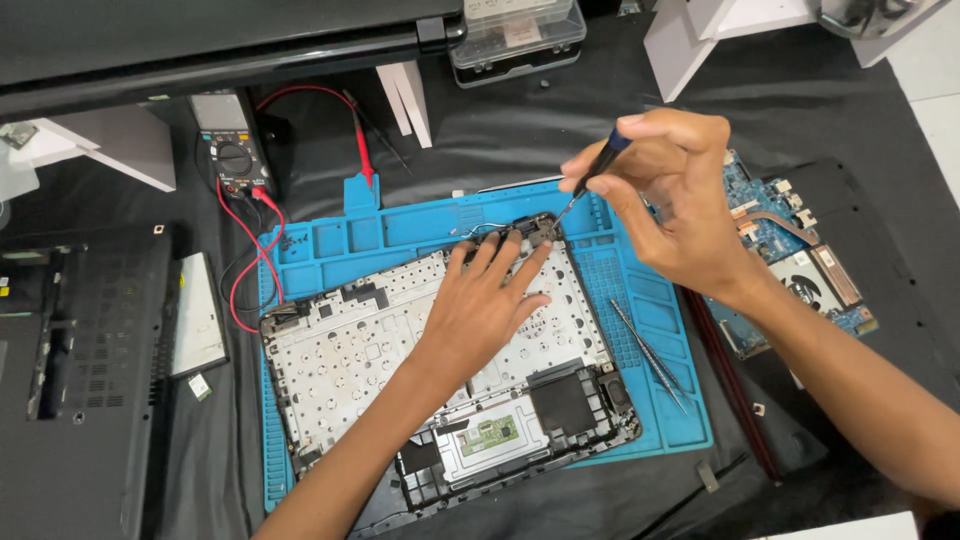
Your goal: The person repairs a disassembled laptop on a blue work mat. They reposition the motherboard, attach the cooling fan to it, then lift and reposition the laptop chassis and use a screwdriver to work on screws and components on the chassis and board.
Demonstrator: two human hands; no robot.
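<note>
Pressing flat with fingers spread, the left hand [480, 300] steadies the laptop chassis [440, 370] on the blue mat [640, 300]. At the chassis's far right corner, the right hand [670, 200] pinches a screwdriver [590, 180] (tip down). Tweezers [650, 355] lie just right of the chassis; a circuit board [790, 250] sits beyond the mat's edge.

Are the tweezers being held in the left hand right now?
No, the tweezers lie untouched on the blue mat, while the left hand presses flat on the laptop chassis.
</note>
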